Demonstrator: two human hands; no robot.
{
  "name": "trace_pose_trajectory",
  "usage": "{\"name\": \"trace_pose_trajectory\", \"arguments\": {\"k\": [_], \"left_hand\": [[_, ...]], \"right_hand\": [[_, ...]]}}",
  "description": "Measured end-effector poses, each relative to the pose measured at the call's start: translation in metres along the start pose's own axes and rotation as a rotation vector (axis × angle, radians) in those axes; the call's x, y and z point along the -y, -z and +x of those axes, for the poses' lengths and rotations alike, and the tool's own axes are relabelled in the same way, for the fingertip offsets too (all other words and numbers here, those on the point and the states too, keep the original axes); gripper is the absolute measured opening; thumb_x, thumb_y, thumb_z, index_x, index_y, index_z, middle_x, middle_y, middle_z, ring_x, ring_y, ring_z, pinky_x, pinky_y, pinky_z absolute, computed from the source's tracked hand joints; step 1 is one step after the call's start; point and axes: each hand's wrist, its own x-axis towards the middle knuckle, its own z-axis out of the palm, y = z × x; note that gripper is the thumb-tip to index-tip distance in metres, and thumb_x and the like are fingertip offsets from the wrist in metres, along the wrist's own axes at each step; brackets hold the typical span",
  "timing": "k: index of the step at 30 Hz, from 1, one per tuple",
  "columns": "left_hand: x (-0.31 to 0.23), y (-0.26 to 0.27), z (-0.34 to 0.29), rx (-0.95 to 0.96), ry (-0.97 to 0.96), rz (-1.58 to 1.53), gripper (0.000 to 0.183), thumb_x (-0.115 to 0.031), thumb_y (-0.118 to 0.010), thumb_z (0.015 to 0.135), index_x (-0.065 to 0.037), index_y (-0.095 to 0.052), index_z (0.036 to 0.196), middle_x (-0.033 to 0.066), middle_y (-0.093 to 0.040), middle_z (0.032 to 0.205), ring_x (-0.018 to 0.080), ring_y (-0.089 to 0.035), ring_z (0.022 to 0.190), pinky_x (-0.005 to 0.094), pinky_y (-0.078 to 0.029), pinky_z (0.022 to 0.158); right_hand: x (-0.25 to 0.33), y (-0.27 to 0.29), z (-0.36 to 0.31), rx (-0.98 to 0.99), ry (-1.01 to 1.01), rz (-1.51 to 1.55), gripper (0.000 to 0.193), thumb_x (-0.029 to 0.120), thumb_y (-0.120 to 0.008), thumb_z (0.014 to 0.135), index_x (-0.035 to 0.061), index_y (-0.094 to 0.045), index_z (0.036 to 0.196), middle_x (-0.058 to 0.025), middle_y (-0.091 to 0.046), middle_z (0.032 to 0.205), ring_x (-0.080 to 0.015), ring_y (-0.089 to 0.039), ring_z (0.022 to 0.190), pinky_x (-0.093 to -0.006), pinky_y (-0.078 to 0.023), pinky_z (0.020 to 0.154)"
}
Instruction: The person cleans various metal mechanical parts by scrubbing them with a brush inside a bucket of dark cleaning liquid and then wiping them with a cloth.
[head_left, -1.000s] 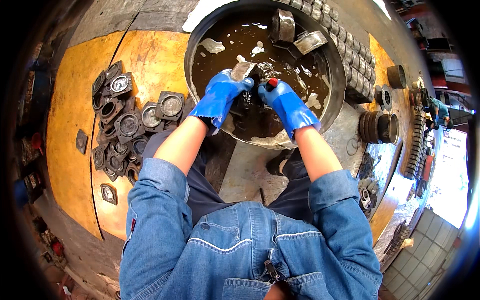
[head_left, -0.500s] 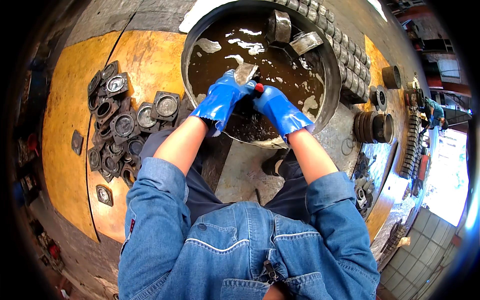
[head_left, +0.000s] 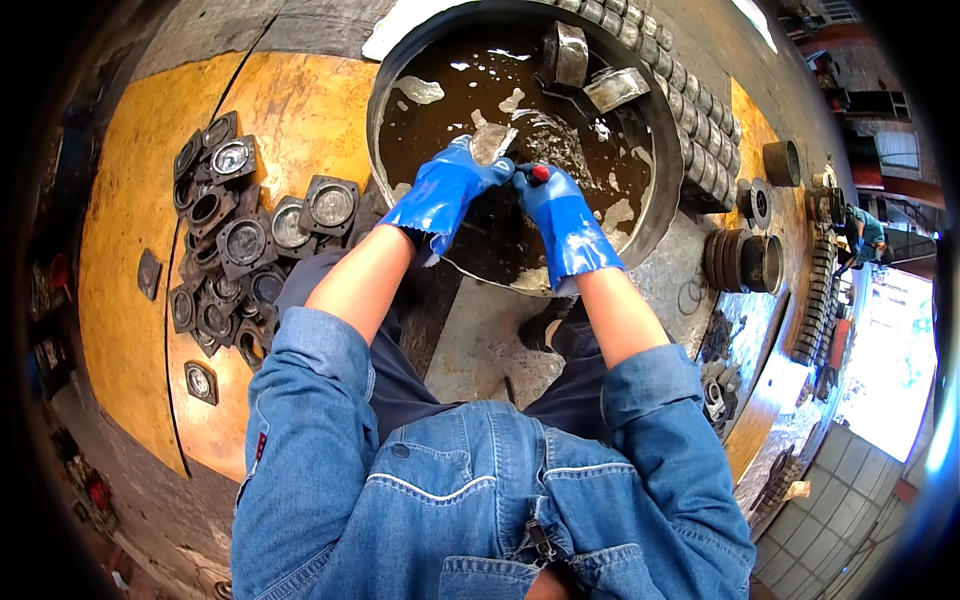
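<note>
Head view: at twelve o'clock, left hand (head_left: 450, 180) grips grey piece (head_left: 490, 146), right hand (head_left: 550, 195) red thing (head_left: 541, 173), wet work probably needing steady fingers next.

Left glove (head_left: 462, 170) and right glove (head_left: 548, 196): bright blue with white highlights. Metal piece (head_left: 490, 146) in the left glove: light grey with darker patches. Handle (head_left: 541, 174) in the right glove: red. Water (head_left: 432, 120): dark brown, marked with irregular off-white foam (head_left: 419, 90). Tub (head_left: 672, 150): dark grey. Square plates (head_left: 245, 243): blackish grey, patterned with round rings; several centres silver. Boards (head_left: 120, 350): mottled yellow-orange. Jacket (head_left: 320, 460): mid-blue denim with white piping (head_left: 425, 493) and a small red tag (head_left: 262, 445). Trousers (head_left: 400, 375): dark navy.
</note>
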Motion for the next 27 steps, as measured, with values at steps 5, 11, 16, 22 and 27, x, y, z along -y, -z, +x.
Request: {"name": "trace_pose_trajectory", "arguments": {"k": [5,11,16,22,27], "left_hand": [[0.007,0.006,-0.004,-0.014,0.008,-0.046,0.07,-0.046,-0.072,0.083,-0.004,-0.063,0.137,0.0212,-0.07,0.125,0.0347,-0.067,0.116,0.0414,-0.051,0.1],[0.014,-0.01,0.018,-0.08,0.04,-0.004,0.069,-0.046,-0.072,0.083,-0.005,-0.062,0.138,0.0215,-0.071,0.125,0.0355,-0.067,0.116,0.0418,-0.051,0.1],[0.022,-0.012,0.02,-0.089,0.045,0.046,0.071,-0.049,-0.072,0.085,-0.006,-0.06,0.14,0.0225,-0.069,0.128,0.0365,-0.065,0.121,0.0422,-0.051,0.102],[0.024,-0.013,0.023,-0.1,0.041,0.086,0.073,-0.051,-0.073,0.086,-0.007,-0.058,0.142,0.0234,-0.068,0.131,0.0376,-0.063,0.126,0.0427,-0.05,0.104],[0.019,-0.008,0.014,-0.099,0.063,0.079,0.075,-0.053,-0.072,0.085,-0.007,-0.059,0.142,0.0229,-0.067,0.133,0.0381,-0.063,0.126,0.0429,-0.05,0.104]], "right_hand": [[0.035,0.023,-0.025,0.161,-0.001,0.052,0.041,0.034,-0.074,0.087,0.005,-0.073,0.116,-0.0206,-0.075,0.103,-0.0313,-0.074,0.094,-0.0407,-0.056,0.084],[0.033,0.039,-0.006,0.339,-0.193,0.128,0.043,0.033,-0.077,0.084,0.0016,-0.073,0.113,-0.0162,-0.075,0.098,-0.0208,-0.072,0.084,-0.037,-0.057,0.075],[0.061,0.023,-0.028,0.152,-0.051,-0.382,0.037,0.033,-0.071,0.088,0.01,-0.075,0.117,-0.0179,-0.075,0.116,-0.0351,-0.072,0.109,-0.0436,-0.058,0.091],[0.048,0.019,-0.037,-0.054,0.185,-0.48,0.039,0.032,-0.069,0.093,0.0238,-0.068,0.13,-0.0091,-0.072,0.127,-0.0335,-0.067,0.119,-0.0456,-0.054,0.101],[0.027,0.019,-0.03,-0.274,0.423,-0.263,0.029,0.032,-0.068,0.093,0.0215,-0.074,0.12,-0.01,-0.074,0.119,-0.0329,-0.069,0.112,-0.0419,-0.055,0.098]]}}
